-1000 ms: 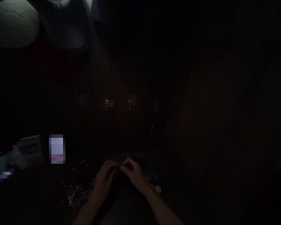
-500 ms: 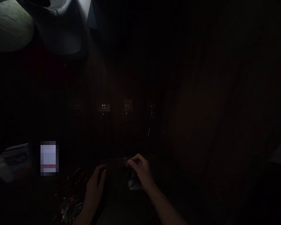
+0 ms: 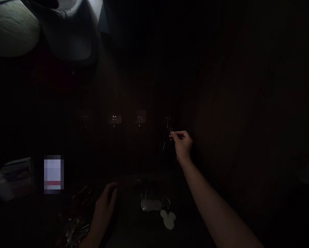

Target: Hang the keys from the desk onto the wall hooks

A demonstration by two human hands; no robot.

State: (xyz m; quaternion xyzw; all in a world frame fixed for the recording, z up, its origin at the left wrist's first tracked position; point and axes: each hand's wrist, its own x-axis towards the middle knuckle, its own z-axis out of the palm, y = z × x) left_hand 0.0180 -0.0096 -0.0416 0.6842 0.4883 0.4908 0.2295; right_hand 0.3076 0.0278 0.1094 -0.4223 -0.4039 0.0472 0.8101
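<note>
The scene is very dark. My right hand reaches up to the rightmost wall hook, thumb and forefinger pinched on a small shiny metal ring that looks like a key ring. A thin bright sliver, perhaps a key edge, hangs just below. Lower down, on the dark surface, lie a pale oblong piece, a metal ring and a pale mouse-head-shaped keychain. My left hand rests beside them, thumb apart from gently curved fingers, holding nothing visible.
Several metal hooks, such as the one on a pale pad, line the dark wall. A shiny tangled heap lies left of my left hand. Farther left are a box and a blurred-out pale rectangle. Hats hang at top left.
My right hand has risen from the surface to the rightmost hook. The pale oblong piece, ring and mouse-head keychain now show where it was. My left hand stays almost still.
</note>
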